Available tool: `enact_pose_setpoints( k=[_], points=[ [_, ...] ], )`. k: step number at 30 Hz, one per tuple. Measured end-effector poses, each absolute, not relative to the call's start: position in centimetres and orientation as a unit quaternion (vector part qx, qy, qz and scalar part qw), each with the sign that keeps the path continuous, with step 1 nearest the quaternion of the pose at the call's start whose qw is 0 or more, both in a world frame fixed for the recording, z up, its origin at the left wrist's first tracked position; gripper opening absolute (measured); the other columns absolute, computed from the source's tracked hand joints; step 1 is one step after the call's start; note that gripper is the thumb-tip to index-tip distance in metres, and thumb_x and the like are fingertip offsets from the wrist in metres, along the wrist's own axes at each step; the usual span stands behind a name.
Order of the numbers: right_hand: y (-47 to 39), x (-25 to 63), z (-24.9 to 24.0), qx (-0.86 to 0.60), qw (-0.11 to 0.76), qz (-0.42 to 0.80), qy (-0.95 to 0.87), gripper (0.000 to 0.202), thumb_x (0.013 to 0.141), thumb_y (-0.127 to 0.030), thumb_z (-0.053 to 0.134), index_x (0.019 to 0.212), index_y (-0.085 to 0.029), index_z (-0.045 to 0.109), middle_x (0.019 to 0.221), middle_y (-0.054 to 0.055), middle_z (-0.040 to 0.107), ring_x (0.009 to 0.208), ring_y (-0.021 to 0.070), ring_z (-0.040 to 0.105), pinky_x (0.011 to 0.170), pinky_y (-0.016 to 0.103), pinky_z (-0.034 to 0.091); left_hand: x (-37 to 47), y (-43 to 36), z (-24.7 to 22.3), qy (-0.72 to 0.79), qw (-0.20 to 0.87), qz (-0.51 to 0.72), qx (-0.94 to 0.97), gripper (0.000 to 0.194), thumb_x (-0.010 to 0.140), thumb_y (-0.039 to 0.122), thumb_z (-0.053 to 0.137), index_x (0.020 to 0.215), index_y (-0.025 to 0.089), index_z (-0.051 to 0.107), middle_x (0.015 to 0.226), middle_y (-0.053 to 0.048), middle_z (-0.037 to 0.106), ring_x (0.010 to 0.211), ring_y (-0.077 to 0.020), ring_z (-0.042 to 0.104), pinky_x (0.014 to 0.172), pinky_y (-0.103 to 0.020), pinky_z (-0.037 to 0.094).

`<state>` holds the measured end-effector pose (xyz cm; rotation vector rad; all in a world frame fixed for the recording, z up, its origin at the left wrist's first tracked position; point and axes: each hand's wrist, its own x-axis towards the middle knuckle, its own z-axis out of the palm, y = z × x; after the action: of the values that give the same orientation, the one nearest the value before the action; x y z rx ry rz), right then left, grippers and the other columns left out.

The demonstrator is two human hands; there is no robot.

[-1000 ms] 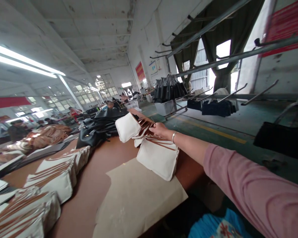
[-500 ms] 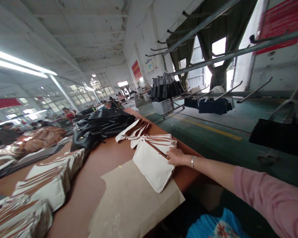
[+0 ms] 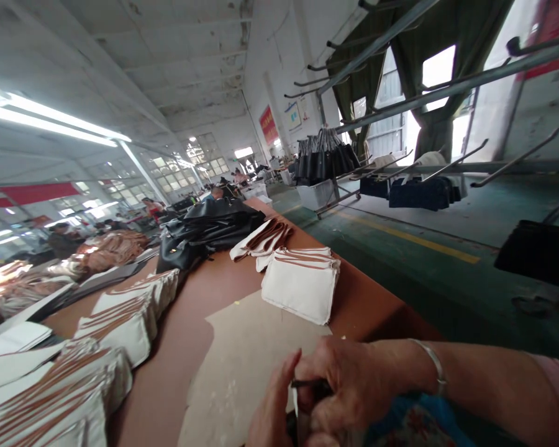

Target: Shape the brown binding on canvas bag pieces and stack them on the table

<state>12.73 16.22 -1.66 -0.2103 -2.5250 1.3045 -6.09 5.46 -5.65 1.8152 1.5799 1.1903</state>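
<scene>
Two hands: at the near side of the paper sheet (image 3: pixel 223 372); my right hand (image 3: pixel 354 385) curls around a small dark thing (image 3: pixel 308 383), mostly hidden; my left hand (image 3: pixel 272 406) is just beside it, grip impossible to tell.
Cream pouches (image 3: pixel 298 288): flat, round-cornered, brown-edged, fanned at the sheet's far edge.
Black pile (image 3: pixel 214 230): smooth, slumped folds, beyond the sheet.

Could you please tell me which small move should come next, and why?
Probably finish with the small dark item before reaching for the pale pouches: the right hand curls around it, left hand close beside, while the pouches lie apart from both hands. The item is too hidden to identify.
</scene>
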Motion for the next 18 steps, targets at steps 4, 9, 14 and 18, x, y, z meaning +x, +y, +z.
enact_pose_setpoints(
  k=[4, 9, 14, 18],
  points=[
    [14.7, 13.6, 0.3, -0.106, 0.108, 0.536, -0.831, 0.011, 0.074, -0.02, 0.064, 0.08, -0.015, 0.056, 0.071, -0.004, 0.055, 0.058, 0.0067, 0.048, 0.052, 0.015, 0.037, -4.3, 4.9, -3.2, 0.54, 0.391, 0.415, 0.619, 0.082, 0.057, 0.047, 0.087, 0.129, 0.02, 0.056, 0.123, -0.015, 0.067, 0.118, -0.0383, 0.057, 0.092, -0.039, 0.051],
    [14.2, 12.9, 1.9, -0.089, 0.082, 0.587, -0.801, 0.01, 0.082, -0.022, 0.061, 0.079, -0.013, 0.057, 0.068, -0.004, 0.051, 0.057, 0.0054, 0.044, 0.049, 0.014, 0.035, -2.5, 4.1, -0.6, 0.48, 0.508, 0.454, 0.554, 0.062, 0.063, 0.046, 0.083, 0.112, 0.014, 0.063, 0.102, -0.012, 0.07, 0.096, -0.0306, 0.064, 0.083, -0.036, 0.051],
    [15.9, 12.0, 0.9, -0.102, 0.016, 0.623, -0.776, 0.05, 0.094, -0.058, 0.041, 0.113, -0.016, 0.06, 0.065, -0.006, 0.04, 0.038, 0.0038, 0.036, 0.033, 0.016, 0.028, -4.8, 2.5, -0.4, 0.578, 0.448, 0.466, 0.499, 0.052, 0.069, 0.04, 0.08, 0.112, 0.018, 0.063, 0.088, -0.003, 0.068, 0.081, -0.0209, 0.063, 0.074, -0.028, 0.048],
    [16.3, 11.1, -1.9, -0.132, -0.035, 0.641, -0.756, 0.045, 0.083, -0.045, 0.064, 0.118, -0.017, 0.059, 0.065, -0.008, 0.045, 0.035, 0.0027, 0.035, 0.03, 0.015, 0.026, -7.0, 0.7, -0.8, 0.62, 0.43, 0.42, 0.505, 0.043, 0.067, 0.038, 0.082, 0.1, 0.016, 0.068, 0.089, -0.005, 0.069, 0.084, -0.0208, 0.06, 0.068, -0.023, 0.044]
  ],
)
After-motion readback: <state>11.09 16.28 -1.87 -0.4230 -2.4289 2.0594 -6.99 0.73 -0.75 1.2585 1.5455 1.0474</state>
